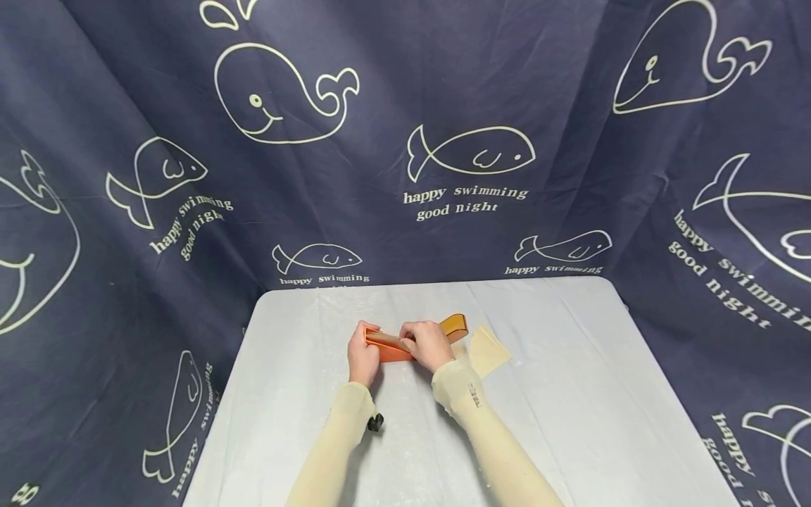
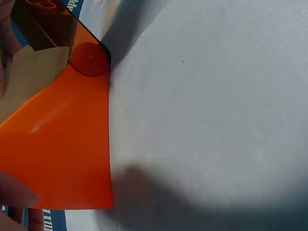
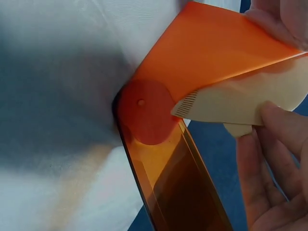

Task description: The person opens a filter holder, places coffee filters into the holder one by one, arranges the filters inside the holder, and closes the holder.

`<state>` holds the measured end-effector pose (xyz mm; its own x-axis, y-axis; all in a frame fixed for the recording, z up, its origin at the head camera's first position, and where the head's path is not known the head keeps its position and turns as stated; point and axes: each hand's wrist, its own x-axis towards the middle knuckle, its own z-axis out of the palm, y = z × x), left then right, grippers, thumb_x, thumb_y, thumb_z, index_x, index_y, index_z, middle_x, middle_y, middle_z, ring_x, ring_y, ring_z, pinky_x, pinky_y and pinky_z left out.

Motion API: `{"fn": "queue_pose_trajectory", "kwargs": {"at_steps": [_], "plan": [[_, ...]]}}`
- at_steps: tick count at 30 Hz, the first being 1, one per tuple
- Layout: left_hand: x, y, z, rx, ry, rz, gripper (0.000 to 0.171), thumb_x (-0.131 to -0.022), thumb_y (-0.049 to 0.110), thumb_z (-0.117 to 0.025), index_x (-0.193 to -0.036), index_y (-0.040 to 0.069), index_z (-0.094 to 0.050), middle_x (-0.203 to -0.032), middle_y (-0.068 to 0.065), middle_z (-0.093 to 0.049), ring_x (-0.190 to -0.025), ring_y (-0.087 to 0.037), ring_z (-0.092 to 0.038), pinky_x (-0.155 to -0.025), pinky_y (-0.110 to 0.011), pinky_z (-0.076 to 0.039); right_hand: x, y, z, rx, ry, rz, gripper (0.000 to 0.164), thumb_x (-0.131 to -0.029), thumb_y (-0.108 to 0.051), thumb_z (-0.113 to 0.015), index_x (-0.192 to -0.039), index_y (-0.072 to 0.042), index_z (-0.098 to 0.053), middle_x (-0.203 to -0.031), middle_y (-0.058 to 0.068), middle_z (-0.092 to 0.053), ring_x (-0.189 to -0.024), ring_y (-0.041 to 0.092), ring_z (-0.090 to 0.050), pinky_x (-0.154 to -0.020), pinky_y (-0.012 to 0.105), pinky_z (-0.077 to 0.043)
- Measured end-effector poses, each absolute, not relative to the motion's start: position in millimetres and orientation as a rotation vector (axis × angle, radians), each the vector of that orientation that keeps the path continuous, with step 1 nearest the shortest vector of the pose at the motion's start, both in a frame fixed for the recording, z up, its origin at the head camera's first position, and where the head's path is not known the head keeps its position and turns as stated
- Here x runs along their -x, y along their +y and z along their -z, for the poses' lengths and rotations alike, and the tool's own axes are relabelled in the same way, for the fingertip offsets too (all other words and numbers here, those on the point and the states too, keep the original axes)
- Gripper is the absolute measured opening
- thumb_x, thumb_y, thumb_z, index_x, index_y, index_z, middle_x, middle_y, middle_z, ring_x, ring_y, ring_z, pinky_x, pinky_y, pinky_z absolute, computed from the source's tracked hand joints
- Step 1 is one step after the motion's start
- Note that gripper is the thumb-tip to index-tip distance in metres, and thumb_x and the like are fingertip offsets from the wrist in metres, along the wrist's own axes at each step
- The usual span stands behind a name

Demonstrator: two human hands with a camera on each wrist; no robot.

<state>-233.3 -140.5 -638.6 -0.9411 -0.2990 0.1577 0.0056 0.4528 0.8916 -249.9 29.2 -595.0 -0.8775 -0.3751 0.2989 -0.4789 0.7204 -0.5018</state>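
Observation:
An orange plastic filter holder with a hinged see-through amber lid is at the table's middle, its lid swung out to the right. My left hand grips the holder's left end, thumb on its near face in the left wrist view. At the holder's opening, my right hand pinches a tan paper coffee filter between thumb and fingers. That filter has a crimped edge and sits partly inside the holder; its lower part is hidden. Just right of my right hand, tan coffee filters lie on the table.
A white-covered table with rounded far corners carries everything. Dark blue curtains printed with whales and fish surround it on the back and both sides. A small black piece hangs at my left wrist.

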Motion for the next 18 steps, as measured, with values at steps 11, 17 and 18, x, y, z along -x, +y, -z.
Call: {"fn": "queue_pose_trajectory", "kwargs": {"at_steps": [11, 17, 18], "plan": [[234.2, -138.7, 639.2, -0.274, -2.409, 1.494, 0.045, -0.073, -0.019, -0.044, -0.102, 0.008, -0.065, -0.100, -0.014, -0.073, -0.097, -0.033, -0.068, -0.087, -0.049, -0.055, 248.5, 28.4, 600.2, -0.599, -2.720, -0.970, 0.010, -0.085, -0.012, -0.084, -0.081, -0.018, -0.077, -0.078, -0.005, -0.069, -0.070, 0.010, -0.059, -0.067, 0.027, -0.050], [234.3, -138.4, 639.3, -0.276, -2.401, 1.495, 0.045, -0.073, -0.019, -0.044, -0.101, 0.007, -0.066, -0.100, -0.014, -0.073, -0.096, -0.033, -0.068, -0.085, -0.048, -0.055, 248.9, 29.2, 600.5, -0.606, -2.732, -1.004, 0.010, -0.086, -0.010, -0.084, -0.081, -0.017, -0.078, -0.081, -0.003, -0.073, -0.071, 0.011, -0.063, -0.069, 0.030, -0.053], [234.2, -138.4, 639.3, -0.276, -2.400, 1.492, 0.045, -0.073, -0.020, -0.044, -0.101, 0.007, -0.066, -0.099, -0.014, -0.073, -0.095, -0.033, -0.068, -0.084, -0.048, -0.055, 249.1, 28.7, 601.2, -0.610, -2.737, -0.998, 0.010, -0.086, -0.011, -0.084, -0.081, -0.016, -0.077, -0.081, -0.003, -0.074, -0.072, 0.012, -0.064, -0.071, 0.031, -0.054]]}}
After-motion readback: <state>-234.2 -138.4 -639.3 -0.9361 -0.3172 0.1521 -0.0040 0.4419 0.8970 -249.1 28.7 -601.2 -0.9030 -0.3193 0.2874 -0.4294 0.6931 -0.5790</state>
